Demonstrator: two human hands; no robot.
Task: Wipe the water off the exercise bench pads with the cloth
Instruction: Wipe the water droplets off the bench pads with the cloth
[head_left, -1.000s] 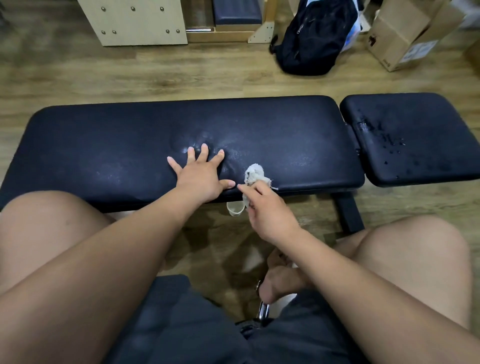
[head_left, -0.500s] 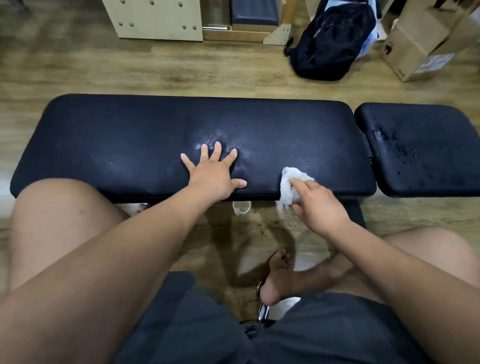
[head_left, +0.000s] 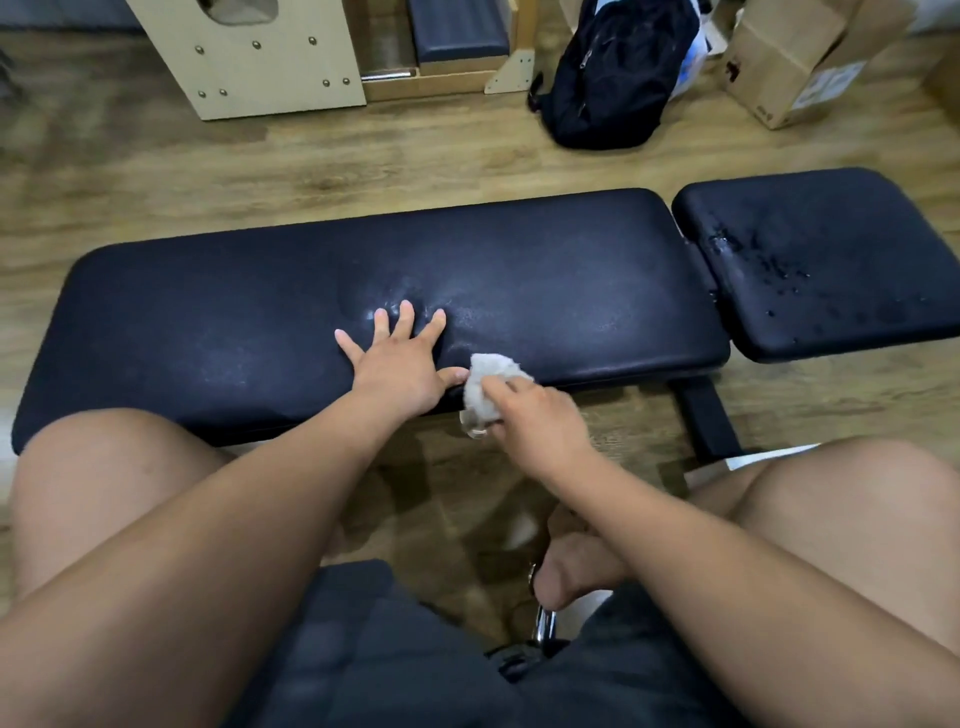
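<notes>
We find the cloth (head_left: 491, 382) at the long pad's (head_left: 571, 280) near edge.
Our left hand (head_left: 400, 371) lies flat there, fingers spread; our right hand (head_left: 535, 421) grips the cloth beside it. The short pad (head_left: 852, 312), right, bears drops (head_left: 776, 270).

I see the right hand (head_left: 535, 421) back at the inner end of its stroke. Half a second ago it was well along the front edge of the long pad (head_left: 571, 291). Now it sits just beside the thumb of the left hand (head_left: 400, 374), about where it was a second ago. The cloth (head_left: 491, 382) comes with it, bunched under the fingers and lapping over the pad's front edge; I cannot tell whether it touches that thumb. My view rolls too: the long pad now slants across the frame, its right end higher.
</notes>
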